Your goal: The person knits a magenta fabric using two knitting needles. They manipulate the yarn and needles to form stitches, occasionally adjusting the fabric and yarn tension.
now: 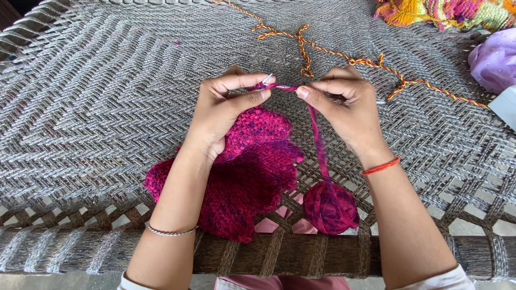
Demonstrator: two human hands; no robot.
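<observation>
Spanning the whole view, the woven grey cot surface (107, 107) carries the work, with its dark wooden rail (301, 255) along the near edge. On it lies the magenta knitted piece (244, 174), spread flat under and below the left hand (223, 110); the yarn ball (330, 208) of the same colour rests just beside it at the rail. A strand (318, 142) rises from the ball to the right hand (346, 104). Both hands are curled closed: the left pinches the top edge of the fabric and a thin metal needle (267, 79), the right pinches the strand near the tip (any second needle is hidden by the fingers). Judged from this, sound practice is to keep the strand lightly taut, hold the live stitches close to the tip, and keep the ball free to feed. An orange-yellow cord (333, 53) lies well apart, beyond the hands
</observation>
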